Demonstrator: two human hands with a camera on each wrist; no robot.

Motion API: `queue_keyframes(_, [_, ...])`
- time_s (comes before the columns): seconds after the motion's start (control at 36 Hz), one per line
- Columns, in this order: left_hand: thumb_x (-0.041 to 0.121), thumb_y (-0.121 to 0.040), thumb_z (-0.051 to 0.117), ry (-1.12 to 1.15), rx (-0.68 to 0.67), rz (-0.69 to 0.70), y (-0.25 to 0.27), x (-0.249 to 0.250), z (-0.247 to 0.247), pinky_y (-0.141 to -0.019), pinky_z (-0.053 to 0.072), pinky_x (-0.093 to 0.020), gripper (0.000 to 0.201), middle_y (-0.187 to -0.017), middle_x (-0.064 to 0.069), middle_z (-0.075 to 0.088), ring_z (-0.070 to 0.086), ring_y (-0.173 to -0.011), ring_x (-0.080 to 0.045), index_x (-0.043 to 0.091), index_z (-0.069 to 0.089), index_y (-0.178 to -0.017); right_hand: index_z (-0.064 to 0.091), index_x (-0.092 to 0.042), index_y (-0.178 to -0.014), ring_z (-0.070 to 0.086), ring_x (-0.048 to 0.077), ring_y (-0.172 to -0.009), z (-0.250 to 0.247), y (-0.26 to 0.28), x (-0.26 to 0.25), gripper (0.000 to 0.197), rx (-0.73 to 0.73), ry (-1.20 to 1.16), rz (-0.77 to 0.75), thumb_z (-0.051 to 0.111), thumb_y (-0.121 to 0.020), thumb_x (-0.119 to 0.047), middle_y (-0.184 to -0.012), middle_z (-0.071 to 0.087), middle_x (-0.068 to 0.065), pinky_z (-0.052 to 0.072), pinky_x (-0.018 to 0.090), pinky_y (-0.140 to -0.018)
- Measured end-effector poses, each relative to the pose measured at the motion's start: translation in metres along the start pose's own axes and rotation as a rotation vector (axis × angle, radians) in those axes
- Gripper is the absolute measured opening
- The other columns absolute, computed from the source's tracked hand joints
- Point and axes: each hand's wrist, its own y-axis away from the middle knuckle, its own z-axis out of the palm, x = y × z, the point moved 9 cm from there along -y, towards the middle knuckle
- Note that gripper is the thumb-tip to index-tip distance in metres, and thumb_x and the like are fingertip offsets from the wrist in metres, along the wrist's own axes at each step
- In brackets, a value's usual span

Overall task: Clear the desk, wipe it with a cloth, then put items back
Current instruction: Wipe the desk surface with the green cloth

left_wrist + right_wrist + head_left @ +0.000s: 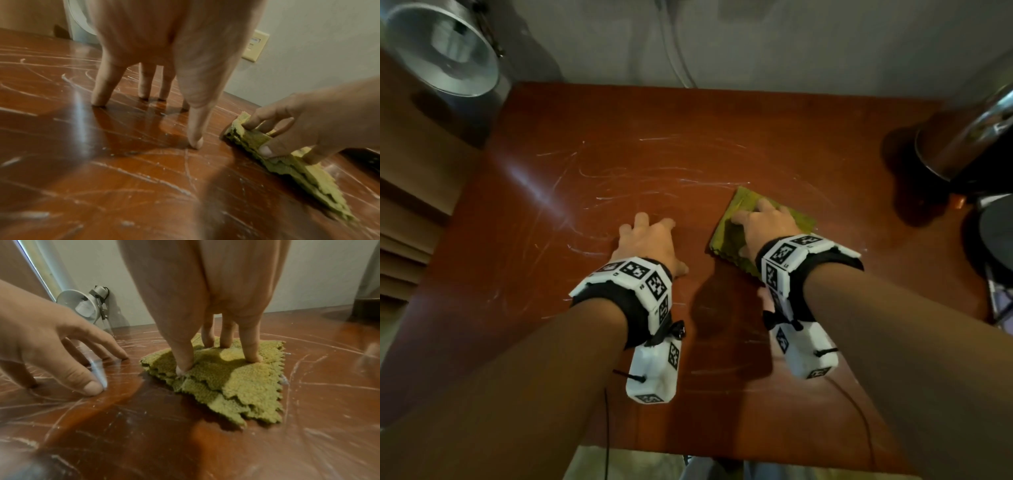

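I see one folded green cloth (pixel 734 219) lying flat on the streaked red-brown desk (pixel 722 120). The right hand (pixel 767 222) sits on top of the cloth, fingers and thumb pressing down, clasping nothing. The left hand (pixel 647 240), just left of the cloth, is spread wide, fingertips (pixel 100 97) on bare wood. One clamp lamp (pixel 445 51) sits far left of the cloth, and one steel vessel (pixel 962 144) far right.

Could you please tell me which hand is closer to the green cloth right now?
Right. The right hand presses down on the green cloth; the left hand rests its fingertips on the bare desk to the cloth's left, not touching it.
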Motion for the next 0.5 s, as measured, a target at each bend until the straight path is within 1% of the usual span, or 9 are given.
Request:
queue_keyframes(0.06, [0.044,-0.075,0.080,0.009,-0.002,-0.004,-0.001,-0.001,0.001,-0.097,0.042,-0.047,0.082,-0.143,-0.004,0.029,0.031,-0.130,-0.034,0.036,0.037,-0.144,0.046,-0.028,-0.138,0.032,0.042,-0.130,-0.001,-0.001,-0.001,0.047,0.020,-0.031,0.013,0.054,-0.096,-0.008,-0.139,0.034,0.011,0.037,0.053,-0.103])
queue_keyframes(0.11, [0.044,-0.075,0.080,0.011,-0.006,0.000,-0.003,-0.002,0.003,-0.100,0.040,-0.047,0.083,-0.147,-0.004,0.027,0.029,-0.132,-0.034,0.036,0.036,-0.145,0.048,-0.028,-0.136,0.031,0.042,-0.130,-0.002,-0.001,-0.003,0.046,0.044,-0.053,0.023,0.056,-0.095,-0.010,-0.138,0.035,0.010,0.037,0.057,-0.103])
queue_keyframes(0.17, [0.045,-0.075,0.079,0.008,-0.020,0.010,-0.006,-0.004,0.006,-0.106,0.035,-0.048,0.086,-0.155,-0.005,0.019,0.023,-0.139,-0.035,0.036,0.033,-0.147,0.049,-0.028,-0.135,0.030,0.042,-0.130,-0.003,-0.001,-0.004,0.045,0.052,-0.059,0.031,0.058,-0.094,-0.012,-0.137,0.035,0.011,0.035,0.060,-0.103])
queue_keyframes(0.22, [0.046,-0.075,0.078,-0.004,-0.047,0.014,-0.008,-0.004,0.009,-0.112,0.030,-0.050,0.088,-0.160,-0.007,0.011,0.017,-0.144,-0.036,0.035,0.030,-0.148,0.048,-0.029,-0.136,0.030,0.042,-0.130,-0.003,-0.003,-0.004,0.045,0.047,-0.049,0.037,0.057,-0.095,-0.013,-0.139,0.034,0.011,0.035,0.059,-0.103])
queue_keyframes(0.28, [0.047,-0.076,0.077,-0.042,-0.067,0.022,-0.009,-0.002,0.009,-0.110,0.032,-0.052,0.089,-0.160,-0.009,0.011,0.020,-0.143,-0.037,0.034,0.028,-0.149,0.042,-0.032,-0.141,0.030,0.042,-0.130,-0.001,-0.002,-0.004,0.049,0.043,-0.030,0.036,0.055,-0.096,-0.016,-0.141,0.032,0.011,0.035,0.058,-0.104])
queue_keyframes(0.36, [0.050,-0.079,0.073,-0.095,-0.074,0.045,-0.008,0.002,0.008,-0.106,0.035,-0.049,0.087,-0.159,-0.012,0.014,0.027,-0.139,-0.039,0.030,0.027,-0.151,0.024,-0.035,-0.150,0.028,0.040,-0.130,0.007,0.008,-0.003,0.058,0.039,-0.020,0.044,0.048,-0.099,-0.022,-0.144,0.027,0.009,0.035,0.058,-0.104])
queue_keyframes(0.39, [0.051,-0.080,0.072,-0.104,-0.072,0.052,-0.007,0.003,0.007,-0.106,0.035,-0.049,0.087,-0.158,-0.013,0.014,0.028,-0.139,-0.039,0.030,0.026,-0.151,0.020,-0.035,-0.151,0.027,0.039,-0.130,0.010,0.012,-0.002,0.059,0.035,-0.017,0.048,0.047,-0.100,-0.022,-0.144,0.025,0.009,0.036,0.057,-0.103])
queue_keyframes(0.5, [0.052,-0.080,0.071,-0.119,-0.066,0.055,-0.007,0.001,0.008,-0.105,0.036,-0.048,0.087,-0.158,-0.013,0.014,0.028,-0.139,-0.040,0.030,0.026,-0.151,0.017,-0.034,-0.152,0.023,0.039,-0.134,0.024,0.027,-0.004,0.066,-0.033,-0.030,0.065,0.053,-0.098,-0.021,-0.144,0.021,0.007,0.042,0.052,-0.096])
